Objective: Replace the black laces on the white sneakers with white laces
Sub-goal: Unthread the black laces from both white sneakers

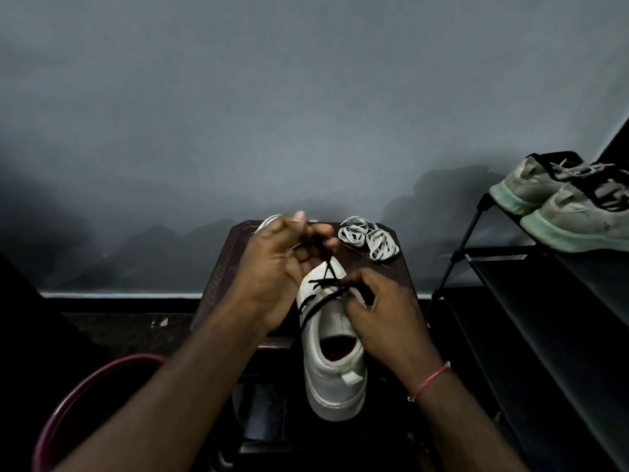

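Note:
A white sneaker (332,369) lies heel toward me on a small dark stool (218,274), with a black lace (318,296) still threaded across its upper eyelets. My left hand (275,267) pinches a strand of that lace and holds it up above the toe. My right hand (381,315) rests on the shoe's right side and pinches the lace at the eyelets. Two bundles of white laces (369,240) lie on the stool's far right corner. A second white sneaker (267,221) shows only as a rim behind my left hand.
A black shoe rack (510,267) stands at the right with a pair of worn grey sneakers (571,206) on its top shelf. A grey wall (306,97) is close behind the stool. A dark red hoop-like rim (85,396) curves at the lower left.

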A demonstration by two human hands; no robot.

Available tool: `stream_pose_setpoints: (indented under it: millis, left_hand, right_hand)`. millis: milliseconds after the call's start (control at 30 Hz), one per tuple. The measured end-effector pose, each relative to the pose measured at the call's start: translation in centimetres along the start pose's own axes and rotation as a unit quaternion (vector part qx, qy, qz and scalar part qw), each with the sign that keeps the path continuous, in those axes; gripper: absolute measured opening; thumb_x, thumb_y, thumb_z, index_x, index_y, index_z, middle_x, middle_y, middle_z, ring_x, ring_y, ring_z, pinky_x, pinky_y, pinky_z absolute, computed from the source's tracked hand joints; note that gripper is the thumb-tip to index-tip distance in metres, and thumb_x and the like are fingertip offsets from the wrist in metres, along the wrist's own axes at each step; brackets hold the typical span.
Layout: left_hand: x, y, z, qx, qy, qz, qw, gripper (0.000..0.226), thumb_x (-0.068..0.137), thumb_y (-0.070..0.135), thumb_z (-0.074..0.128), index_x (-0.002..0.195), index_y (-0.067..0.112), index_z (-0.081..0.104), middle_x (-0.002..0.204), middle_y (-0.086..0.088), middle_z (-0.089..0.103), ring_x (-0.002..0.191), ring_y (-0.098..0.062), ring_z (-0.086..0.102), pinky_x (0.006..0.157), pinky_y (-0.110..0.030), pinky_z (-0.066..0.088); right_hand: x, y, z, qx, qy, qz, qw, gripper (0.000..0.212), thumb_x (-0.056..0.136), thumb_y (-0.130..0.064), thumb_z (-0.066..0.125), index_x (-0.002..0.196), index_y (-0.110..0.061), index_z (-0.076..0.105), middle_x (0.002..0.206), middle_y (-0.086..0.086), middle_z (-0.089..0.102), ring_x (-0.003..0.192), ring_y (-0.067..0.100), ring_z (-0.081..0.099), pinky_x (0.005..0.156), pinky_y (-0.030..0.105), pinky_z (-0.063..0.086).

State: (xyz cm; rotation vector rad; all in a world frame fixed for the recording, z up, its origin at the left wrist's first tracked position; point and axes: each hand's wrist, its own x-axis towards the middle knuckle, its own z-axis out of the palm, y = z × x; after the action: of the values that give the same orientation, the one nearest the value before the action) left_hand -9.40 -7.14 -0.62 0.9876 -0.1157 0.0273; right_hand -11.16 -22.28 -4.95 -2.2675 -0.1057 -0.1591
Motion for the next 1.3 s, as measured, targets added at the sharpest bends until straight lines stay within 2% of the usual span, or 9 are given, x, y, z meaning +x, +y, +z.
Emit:
stream_pose_setpoints:
  millis: [67,133,300,467,733,833,933,1033,1300]
  left_hand:
    - [-0.3,0.0,-0.4,-0.042,0.037,-0.013,0.998,0.016,0.084,0.024,0.057,0.079,0.009,0.055,0.076,-0.008,0.066,0.061,-0.015,0.059,0.068,-0.032,0.056]
    - [-0.4,-0.6,-1.1,0.11,0.031,-0.021,0.993,0.009,0.084,0.018,0.064,0.082,0.01,0.062,0.076,-0.006,0.067,0.056,-0.012,0.053,0.063,-0.03,0.05]
    - [-0.8,-1.6,-2.6,0.555,-0.124,0.012,0.823,0.012,0.086,0.025,0.07,0.097,0.024,0.074,0.089,0.006,0.074,0.07,0.003,0.063,0.067,-0.019,0.049]
    - [-1.1,-1.5,-1.2,0.667,-0.08,0.031,0.74,0.029,0.079,0.037,0.057,0.093,0.017,0.073,0.084,-0.001,0.071,0.078,-0.014,0.063,0.073,-0.036,0.05]
    - [-0.1,-2.4,-0.1,0.776,-0.05,0.029,0.629,0.017,0.087,0.032,0.055,0.085,0.015,0.06,0.094,-0.008,0.064,0.091,-0.03,0.061,0.068,-0.034,0.043]
    - [0.1,-2.2,-0.6,0.731,-0.084,0.015,0.677,0.021,0.089,0.029,0.056,0.073,0.016,0.052,0.084,-0.005,0.062,0.081,-0.023,0.059,0.063,-0.03,0.037]
    - [0.0,-1.3,-1.2,0.564,-0.099,-0.044,0.818,0.024,0.092,0.025,0.062,0.075,0.009,0.06,0.062,0.0,0.055,0.055,-0.009,0.047,0.053,-0.027,0.036]
    - [-0.4,-0.1,-1.0,0.312,-0.069,-0.05,0.946,0.014,0.09,0.014,0.064,0.086,0.002,0.061,0.063,0.003,0.053,0.054,-0.002,0.045,0.049,-0.015,0.035]
    - [-0.3,3.4,-1.8,0.212,0.025,0.063,0.975,0.02,0.066,0.035,0.073,0.076,0.018,0.073,0.078,-0.003,0.066,0.067,-0.013,0.05,0.055,-0.024,0.04]
  right_hand:
    - [-0.2,0.0,0.1,0.002,0.001,-0.008,1.0,0.022,0.081,-0.02,0.062,0.096,-0.036,0.067,0.089,-0.011,0.07,0.077,0.011,0.064,0.073,0.031,0.052]
    - [-0.3,0.0,0.1,-0.002,0.008,-0.027,1.0,0.025,0.082,-0.017,0.062,0.097,-0.037,0.068,0.096,-0.012,0.069,0.087,0.009,0.064,0.081,0.032,0.052]
    - [-0.4,-0.1,0.3,0.014,0.026,-0.036,0.999,0.02,0.082,-0.022,0.065,0.095,-0.037,0.066,0.093,-0.016,0.068,0.087,0.002,0.064,0.08,0.034,0.053]
    - [-0.7,-0.3,0.6,0.023,0.042,-0.038,0.998,0.021,0.081,-0.022,0.062,0.094,-0.037,0.066,0.092,-0.021,0.069,0.085,-0.001,0.064,0.078,0.033,0.054]
    - [-0.6,-0.3,0.5,0.035,0.035,-0.031,0.998,0.02,0.082,-0.022,0.061,0.094,-0.037,0.062,0.086,-0.022,0.068,0.075,-0.001,0.065,0.071,0.036,0.055]
    - [-0.5,0.0,0.4,0.038,0.031,-0.02,0.999,0.018,0.079,-0.029,0.057,0.094,-0.038,0.061,0.082,-0.019,0.068,0.068,0.001,0.063,0.068,0.038,0.055]
    - [-0.3,0.3,0.4,0.041,0.031,-0.013,0.999,0.017,0.08,-0.028,0.062,0.095,-0.036,0.062,0.08,-0.016,0.068,0.062,0.001,0.059,0.067,0.036,0.054]
    - [0.0,0.4,0.4,0.034,0.036,-0.008,0.999,0.016,0.082,-0.027,0.064,0.097,-0.033,0.064,0.069,-0.016,0.064,0.056,0.0,0.052,0.061,0.026,0.046]
    - [-0.2,0.2,0.1,0.032,0.034,0.011,0.999,0.014,0.081,-0.03,0.062,0.094,-0.029,0.061,0.072,-0.009,0.067,0.061,0.012,0.06,0.066,0.036,0.053]
